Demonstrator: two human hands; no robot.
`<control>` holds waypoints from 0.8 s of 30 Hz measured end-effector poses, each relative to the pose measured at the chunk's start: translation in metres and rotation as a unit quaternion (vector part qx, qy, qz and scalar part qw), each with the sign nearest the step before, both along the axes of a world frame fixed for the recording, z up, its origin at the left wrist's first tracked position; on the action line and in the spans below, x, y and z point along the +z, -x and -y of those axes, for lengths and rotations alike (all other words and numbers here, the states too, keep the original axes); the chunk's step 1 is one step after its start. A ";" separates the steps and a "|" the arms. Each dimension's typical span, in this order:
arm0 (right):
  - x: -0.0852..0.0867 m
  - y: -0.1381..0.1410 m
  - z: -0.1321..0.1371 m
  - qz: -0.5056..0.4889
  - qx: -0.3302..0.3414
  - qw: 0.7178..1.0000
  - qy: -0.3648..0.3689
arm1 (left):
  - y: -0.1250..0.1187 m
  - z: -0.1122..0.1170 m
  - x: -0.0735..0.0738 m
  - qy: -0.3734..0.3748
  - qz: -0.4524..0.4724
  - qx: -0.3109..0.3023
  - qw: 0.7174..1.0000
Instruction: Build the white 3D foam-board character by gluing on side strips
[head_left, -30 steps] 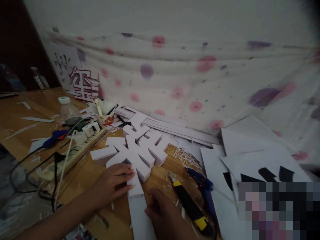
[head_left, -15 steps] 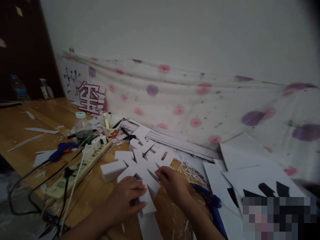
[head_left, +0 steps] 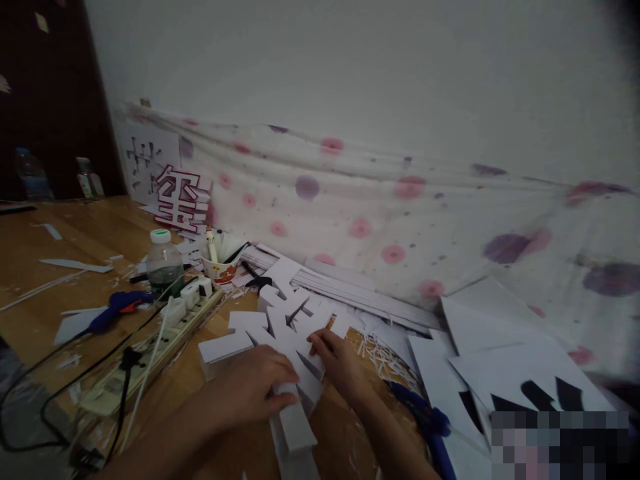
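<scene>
In front of me on the wooden table lies a white raised character [head_left: 287,340] built of board, with thick side walls and several branching strokes. My left hand [head_left: 263,381] lies over its near left part, fingers bent down on it and thumb spread along the lower stroke. At the right edge, my right hand [head_left: 334,360] has thumb and fingers bent together on a stroke; its fingertips are partly hidden. A long white strip [head_left: 295,467] sits under the near end of the character.
On the left are a power strip [head_left: 150,357] with cables, a blue glue gun [head_left: 117,310] and a bottle [head_left: 165,263]. A paper cup [head_left: 220,270] holds pens. To the right lie another blue glue gun [head_left: 423,410], white scraps [head_left: 383,353] and white sheets [head_left: 505,333].
My left hand has shifted slightly, its fingers reaching further over the character. The right hand stays at the right edge, a little closer in. The camera view has moved slightly.
</scene>
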State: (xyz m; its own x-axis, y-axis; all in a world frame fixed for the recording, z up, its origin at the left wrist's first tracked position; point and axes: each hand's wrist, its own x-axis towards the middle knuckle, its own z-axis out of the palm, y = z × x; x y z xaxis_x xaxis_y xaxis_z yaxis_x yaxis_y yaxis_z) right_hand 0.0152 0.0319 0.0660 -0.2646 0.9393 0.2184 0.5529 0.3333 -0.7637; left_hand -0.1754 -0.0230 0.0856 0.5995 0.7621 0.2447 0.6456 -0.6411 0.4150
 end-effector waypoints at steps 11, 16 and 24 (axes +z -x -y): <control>-0.031 -0.029 0.008 -0.093 -0.048 0.994 0.021 | 0.023 -0.072 0.028 0.017 0.020 0.191 0.981; -0.032 -0.041 0.019 -0.118 -0.052 0.992 0.015 | 0.023 -0.083 0.020 0.038 0.017 0.216 0.976; -0.034 -0.048 0.031 -0.113 -0.066 0.991 0.034 | 0.016 -0.075 0.011 0.035 0.005 0.203 0.979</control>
